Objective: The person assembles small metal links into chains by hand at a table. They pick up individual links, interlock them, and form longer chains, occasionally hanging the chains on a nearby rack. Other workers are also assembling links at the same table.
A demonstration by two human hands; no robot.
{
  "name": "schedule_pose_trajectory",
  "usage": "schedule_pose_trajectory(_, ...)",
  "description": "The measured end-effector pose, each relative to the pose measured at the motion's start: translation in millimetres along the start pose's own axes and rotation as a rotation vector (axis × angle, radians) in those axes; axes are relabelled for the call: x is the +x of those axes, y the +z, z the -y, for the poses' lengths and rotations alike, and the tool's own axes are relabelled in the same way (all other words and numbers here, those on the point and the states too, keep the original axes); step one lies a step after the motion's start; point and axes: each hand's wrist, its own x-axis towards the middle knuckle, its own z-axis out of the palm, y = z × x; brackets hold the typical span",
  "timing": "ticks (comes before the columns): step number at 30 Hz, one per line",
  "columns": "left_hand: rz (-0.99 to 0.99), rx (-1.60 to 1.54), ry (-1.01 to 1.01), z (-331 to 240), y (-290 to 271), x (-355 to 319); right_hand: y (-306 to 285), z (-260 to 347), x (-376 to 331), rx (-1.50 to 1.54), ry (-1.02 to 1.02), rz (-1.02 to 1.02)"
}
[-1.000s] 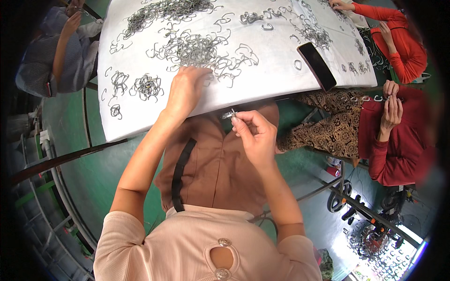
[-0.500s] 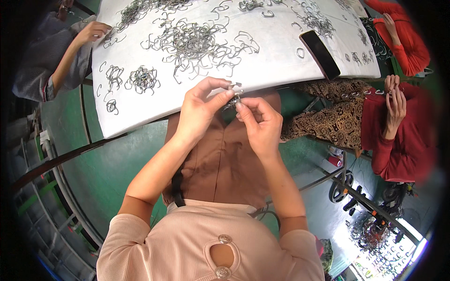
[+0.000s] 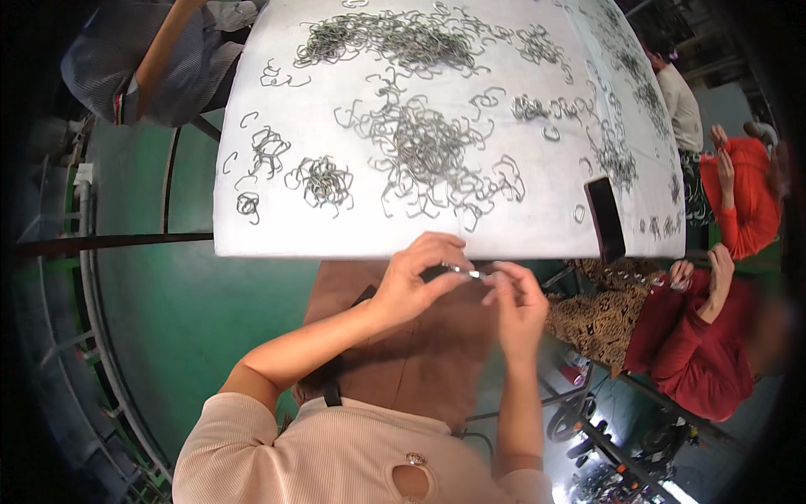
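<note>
My left hand (image 3: pixel 417 281) and my right hand (image 3: pixel 514 301) meet just below the near edge of the white table (image 3: pixel 277 238), over my brown lap. Both pinch one small bent metal wire clip (image 3: pixel 463 270) between their fingertips. The left hand grips its left end, the right hand its right end. On the table right above them lies a large tangled pile of the same wire clips (image 3: pixel 426 155).
More clip heaps lie on the table: a far pile (image 3: pixel 382 42), small clusters at the left (image 3: pixel 319 181), a strip along the right side (image 3: pixel 620 160). A black phone (image 3: pixel 604 218) lies near the right edge. People in red sit to the right (image 3: pixel 697 336), another at upper left (image 3: pixel 159 59).
My left hand came back from the pile on the table to join the right hand. Both hands now hold the clip together, slightly lower and nearer my lap.
</note>
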Motion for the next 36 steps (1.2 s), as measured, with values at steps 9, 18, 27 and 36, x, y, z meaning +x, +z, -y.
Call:
schedule_pose_trajectory(9, 0.148, -0.106, 0.051, 30.6, -15.8, 8.1, 102.5, 52.5, 173.6, -0.466, -0.576, 0.228)
schedule_pose_trajectory(18, 0.18, -0.161, 0.062, 38.7, -20.9, 11.7, 171.2, 60.6, 268.5, -0.844, -0.453, 0.34)
schedule_pose_trajectory(27, 0.16, -0.158, 0.094, 39.8, -20.3, 10.1, 178.7, 64.4, 273.4, -1.179, -0.378, 0.48)
schedule_pose_trajectory(36, 0.113, -0.061, 0.131, 36.8, -10.3, 6.9, 95.2, 51.1, 215.6, -0.112, -0.162, 0.276)
